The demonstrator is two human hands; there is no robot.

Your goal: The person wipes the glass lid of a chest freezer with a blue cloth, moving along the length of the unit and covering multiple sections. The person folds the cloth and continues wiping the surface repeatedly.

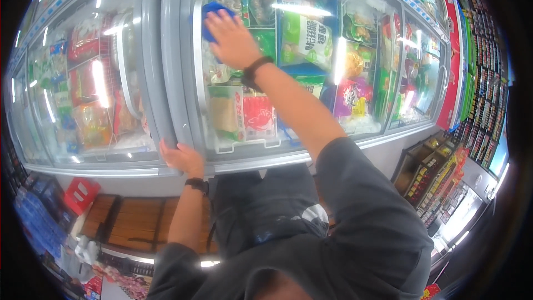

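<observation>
Beneath me is a chest freezer with sliding glass lids (311, 86). My right hand (230, 39) reaches across and presses a blue cloth (210, 26) onto the glass, beside a white upright handle (199, 50). Its fingers lie stretched over the cloth, which sticks out past them at the upper left. My left hand (186, 160) rests on the freezer's grey front frame (176, 105), near where the lids meet, with its fingers apart and nothing in them. Under the glass lie frozen food bags, among them a green-and-white bag (306, 36) and a red-and-white package (258, 114).
The left lid has a curved white handle (126, 72) and more bags below it. Shelves of small goods (488, 78) rise at the far right. A wooden rack (425, 164) stands nearer on that side. Blue bottle packs (36, 216) and a red box (81, 194) sit at lower left.
</observation>
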